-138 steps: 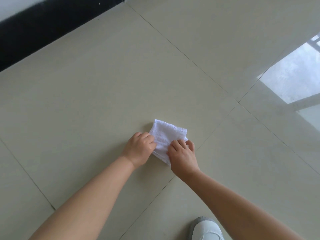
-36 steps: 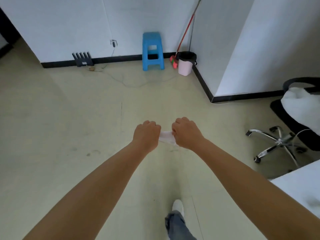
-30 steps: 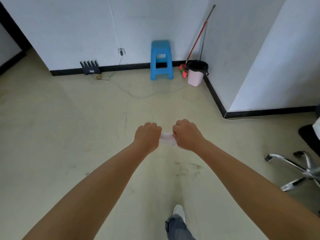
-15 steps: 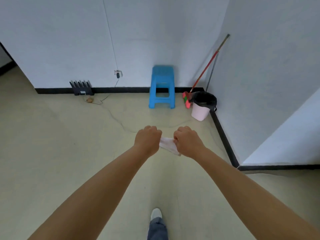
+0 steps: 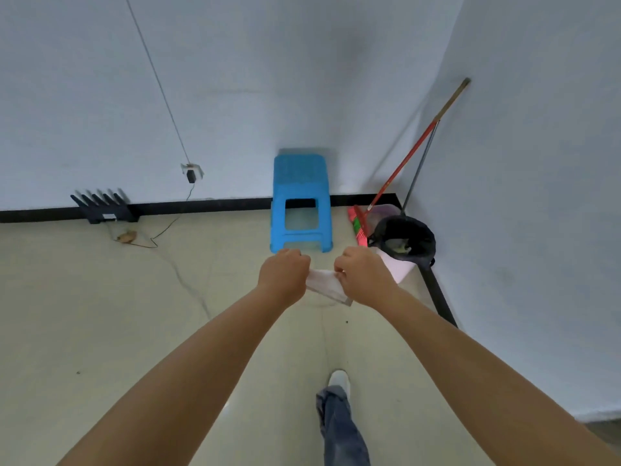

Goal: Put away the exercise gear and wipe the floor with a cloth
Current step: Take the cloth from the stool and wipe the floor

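Note:
A small white cloth (image 5: 325, 286), folded, is stretched between both my hands at about waist height above the beige floor. My left hand (image 5: 285, 273) grips its left end with curled fingers. My right hand (image 5: 363, 276) grips its right end, and a corner of the cloth sticks out below that hand. Most of the cloth is hidden inside the two fists. No exercise gear is in view.
Ahead stands a blue plastic stool (image 5: 300, 203) against the white wall. In the corner to its right are a pink bin with a black liner (image 5: 403, 245) and a red broom (image 5: 396, 173). A black router (image 5: 104, 208) and a cable (image 5: 174, 264) lie left. My shoe (image 5: 338, 383) steps forward.
I have stood up from the floor with the cloth in both hands and walked toward the corner; the stool, bin and broom are now much closer. The office chair has left the view.

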Demonstrator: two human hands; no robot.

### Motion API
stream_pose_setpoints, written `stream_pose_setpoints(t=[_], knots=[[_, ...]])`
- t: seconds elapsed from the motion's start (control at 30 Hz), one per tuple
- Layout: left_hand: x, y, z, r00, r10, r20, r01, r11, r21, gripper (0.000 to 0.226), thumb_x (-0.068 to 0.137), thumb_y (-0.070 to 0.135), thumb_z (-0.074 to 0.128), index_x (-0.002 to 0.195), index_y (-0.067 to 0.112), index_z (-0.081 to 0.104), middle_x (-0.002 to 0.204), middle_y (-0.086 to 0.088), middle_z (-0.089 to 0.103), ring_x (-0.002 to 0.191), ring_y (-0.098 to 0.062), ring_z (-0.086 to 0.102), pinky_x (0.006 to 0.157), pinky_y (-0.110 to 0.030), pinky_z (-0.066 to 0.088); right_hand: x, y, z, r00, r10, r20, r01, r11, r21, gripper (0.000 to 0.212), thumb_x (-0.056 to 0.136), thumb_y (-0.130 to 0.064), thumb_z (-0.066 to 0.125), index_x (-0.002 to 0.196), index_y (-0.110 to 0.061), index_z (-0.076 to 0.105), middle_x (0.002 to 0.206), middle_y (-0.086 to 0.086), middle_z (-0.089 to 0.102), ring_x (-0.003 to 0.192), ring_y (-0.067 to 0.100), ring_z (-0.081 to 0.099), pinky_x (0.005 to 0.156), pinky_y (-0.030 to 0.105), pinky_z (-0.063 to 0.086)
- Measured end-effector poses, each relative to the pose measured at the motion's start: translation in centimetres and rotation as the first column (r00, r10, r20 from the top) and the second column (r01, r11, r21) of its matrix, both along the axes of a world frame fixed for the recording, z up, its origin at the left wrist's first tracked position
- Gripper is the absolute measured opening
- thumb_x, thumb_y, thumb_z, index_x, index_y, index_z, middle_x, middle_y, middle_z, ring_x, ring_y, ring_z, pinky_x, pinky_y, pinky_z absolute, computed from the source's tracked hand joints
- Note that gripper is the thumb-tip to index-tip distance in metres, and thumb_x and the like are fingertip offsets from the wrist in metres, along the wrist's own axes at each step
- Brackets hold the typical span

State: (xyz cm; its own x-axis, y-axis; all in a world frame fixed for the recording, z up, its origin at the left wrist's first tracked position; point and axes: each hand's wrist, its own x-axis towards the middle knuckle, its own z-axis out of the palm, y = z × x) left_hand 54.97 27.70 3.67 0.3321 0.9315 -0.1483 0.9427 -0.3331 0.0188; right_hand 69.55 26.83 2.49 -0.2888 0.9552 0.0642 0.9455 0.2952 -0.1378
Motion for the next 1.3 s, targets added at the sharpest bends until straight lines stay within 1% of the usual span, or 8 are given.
stream_pose_setpoints(t=[0.07, 0.23, 0.57, 0.63, 0.7, 0.8, 1.0, 1.3], knots=[[1.2, 6.8, -0.4, 1.0, 0.02, 0.019, -0.019, 1.0, -0.016, 0.027, 0.094, 0.006, 0.043, 0.117, 0.009, 0.057, 0.117, -0.008, 0.055, 0.113, -0.023, 0.05, 0.088, -0.031, 0.047, 1.4, 7.0, -0.6, 0.999, 0.032, -0.038, -0.03, 0.999, 0.043, 0.02, 0.085, -0.007, 0.052, 0.088, -0.001, 0.071, 0.087, 0.016, 0.064, 0.089, 0.032, 0.06, 0.073, 0.039, 0.048], [3.4, 22.7, -0.4, 0.999, 0.038, 0.037, -0.036, 0.998, -0.047, 0.026, 0.094, 0.005, 0.043, 0.115, 0.008, 0.058, 0.114, -0.008, 0.055, 0.111, -0.023, 0.051, 0.084, -0.03, 0.047, 4.0, 23.2, -0.4, 1.0, 0.008, 0.024, -0.005, 0.993, -0.119, 0.03, 0.096, -0.017, 0.043, 0.11, -0.005, 0.066, 0.11, 0.013, 0.06, 0.107, 0.028, 0.05, 0.087, 0.035, 0.042], [2.9, 51.0, -5.2, 0.986, 0.133, 0.103, -0.114, 0.979, -0.171, 0.027, 0.095, 0.008, 0.043, 0.115, 0.009, 0.061, 0.118, -0.009, 0.053, 0.114, -0.024, 0.05, 0.088, -0.032, 0.046, 3.3, 51.9, -3.8, 0.995, 0.039, 0.086, -0.018, 0.971, -0.237, 0.031, 0.095, -0.019, 0.042, 0.115, -0.012, 0.065, 0.111, 0.009, 0.059, 0.109, 0.023, 0.049, 0.084, 0.03, 0.042], [2.6, 56.9, -7.5, 0.984, 0.14, 0.114, -0.112, 0.969, -0.218, 0.029, 0.095, 0.006, 0.043, 0.117, 0.009, 0.061, 0.119, -0.009, 0.053, 0.114, -0.024, 0.05, 0.089, -0.031, 0.046, 2.8, 57.9, -5.9, 0.99, 0.053, 0.128, -0.015, 0.96, -0.278, 0.028, 0.093, -0.017, 0.047, 0.109, -0.01, 0.068, 0.107, 0.01, 0.06, 0.105, 0.024, 0.051, 0.077, 0.031, 0.041], [2.2, 62.1, -9.6, 0.988, 0.11, 0.106, -0.079, 0.962, -0.262, 0.03, 0.095, 0.006, 0.043, 0.119, 0.009, 0.06, 0.122, -0.009, 0.051, 0.116, -0.023, 0.048, 0.09, -0.03, 0.046, 2.2, 63.1, -8.3, 0.977, 0.139, 0.159, -0.106, 0.975, -0.197, 0.008, 0.076, -0.013, 0.07, 0.081, -0.008, 0.073, 0.082, 0.01, 0.064, 0.083, 0.026, 0.06, 0.058, 0.032, 0.04], [1.8, 70.0, -13.4, 0.995, 0.066, 0.069, -0.038, 0.938, -0.345, 0.03, 0.094, 0.003, 0.042, 0.12, 0.007, 0.057, 0.125, -0.009, 0.048, 0.122, -0.023, 0.043, 0.09, -0.031, 0.045, 1.9, 71.8, -13.7, 0.982, 0.131, 0.137, -0.101, 0.973, -0.209, 0.033, 0.027, -0.011, 0.091, 0.036, -0.016, 0.059, 0.042, -0.001, 0.049, 0.039, 0.017, 0.051, 0.04, 0.019, 0.022], [1.9, 83.7, -22.4, 0.987, 0.109, 0.114, -0.053, 0.911, -0.408, 0.031, 0.094, 0.002, 0.042, 0.121, 0.006, 0.057, 0.127, -0.009, 0.046, 0.124, -0.023, 0.041, 0.093, -0.03, 0.045, 1.9, 84.1, -22.5, 0.991, 0.068, 0.119, -0.034, 0.961, -0.273, 0.012, 0.056, -0.005, 0.082, 0.059, -0.005, 0.071, 0.064, 0.011, 0.06, 0.064, 0.03, 0.061, 0.051, 0.028, 0.038], [1.8, 89.6, -34.4, 0.975, 0.205, 0.085, -0.142, 0.87, -0.472, 0.029, 0.094, 0.004, 0.043, 0.118, 0.005, 0.06, 0.129, -0.007, 0.043, 0.123, -0.024, 0.04, 0.094, -0.034, 0.048, 1.8, 90.8, -33.9, 0.989, 0.121, 0.082, -0.092, 0.95, -0.3, 0.034, 0.024, -0.005, 0.092, 0.041, -0.012, 0.063, 0.052, 0.003, 0.053, 0.051, 0.025, 0.059, 0.044, 0.022, 0.044]])
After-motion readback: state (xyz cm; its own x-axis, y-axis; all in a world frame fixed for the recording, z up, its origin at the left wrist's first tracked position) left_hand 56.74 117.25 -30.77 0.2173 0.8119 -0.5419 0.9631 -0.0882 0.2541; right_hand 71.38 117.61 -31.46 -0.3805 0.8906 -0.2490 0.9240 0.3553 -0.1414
